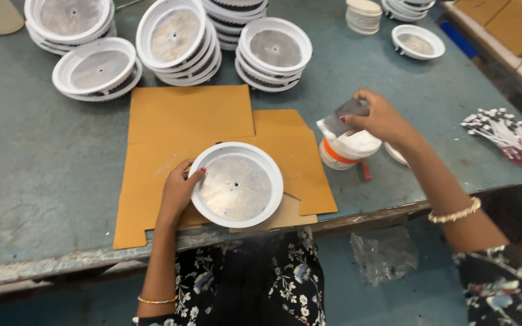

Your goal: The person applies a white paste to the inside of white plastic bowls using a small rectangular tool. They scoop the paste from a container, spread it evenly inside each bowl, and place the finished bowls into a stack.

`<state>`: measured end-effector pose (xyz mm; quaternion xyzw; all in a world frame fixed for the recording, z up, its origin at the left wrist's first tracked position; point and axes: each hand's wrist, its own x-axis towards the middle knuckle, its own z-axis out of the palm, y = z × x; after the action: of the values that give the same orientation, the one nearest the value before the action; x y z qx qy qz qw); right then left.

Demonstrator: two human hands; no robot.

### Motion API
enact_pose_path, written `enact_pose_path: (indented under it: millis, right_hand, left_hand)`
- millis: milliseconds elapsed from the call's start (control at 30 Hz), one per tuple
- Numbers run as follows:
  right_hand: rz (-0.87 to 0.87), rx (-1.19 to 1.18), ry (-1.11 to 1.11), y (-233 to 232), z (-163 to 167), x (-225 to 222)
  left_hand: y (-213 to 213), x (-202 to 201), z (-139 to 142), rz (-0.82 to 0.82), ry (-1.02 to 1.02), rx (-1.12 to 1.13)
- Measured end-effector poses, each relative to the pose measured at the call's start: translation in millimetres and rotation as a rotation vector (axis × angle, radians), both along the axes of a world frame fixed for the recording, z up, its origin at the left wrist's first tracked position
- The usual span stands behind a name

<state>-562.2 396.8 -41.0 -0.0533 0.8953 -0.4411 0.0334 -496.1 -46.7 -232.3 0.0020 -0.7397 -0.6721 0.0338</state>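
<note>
white and round, the shallow housing [237, 184] with a dull metal disc inside, flat on the brown cardboard sheet [191, 130] at the near edge of the grey-green worktable [25, 163]. left hand [179, 187] against the housing's left rim, fingers curled over the edge, thumb beneath, clamped on it. right hand [379, 118] right of the cardboard and well apart from the housing, fingers pinched together on a small grey flat piece [345, 115], just above a white tub with an orange band [345, 151]. beyond the cardboard's far edge, stacks of like white housings [179, 39], further ones toward the far left; one single housing [418, 41] far right of them. short stack of pale discs [364, 15] near the table's far side. heap of thin white-and-red wires [505, 136] well to the right of the cardboard, close to the table's right edge. gold bangles on both wrists, floral dark sleeves below. clear plastic bag [385, 253] on the floor beneath the table's near edge, right of the cardboard.
</note>
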Motion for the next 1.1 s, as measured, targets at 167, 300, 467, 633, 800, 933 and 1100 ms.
enact_pose_path:
  millis: [167,300,467,633,800,933,1100]
  right_hand:
    - [0.173,-0.211,0.026,-104,-60,22]
    - [0.114,-0.038,0.280,-178,-104,47]
    - [0.163,0.157,0.440,-227,-131,62]
    - [0.179,0.410,0.334,-232,-143,75]
    - [0.145,0.490,0.240,-224,-139,94]
    - [0.107,0.420,0.285,-221,-137,110]
    - [0.112,0.357,0.461,-211,-140,135]
  left_hand:
    - [0,-5,2,0.069,-0.039,-0.015]
    - [-5,-12,7,0.108,-0.013,-0.038]
    - [-12,-17,19,0.143,-0.052,-0.136]
    - [-13,-22,25,0.179,-0.111,-0.174]
    - [-13,-22,8,0.170,-0.171,-0.152]
    - [-9,-31,-12,-0.026,-0.284,0.491]
    - [-1,-39,-21,-0.259,-0.464,1.067]
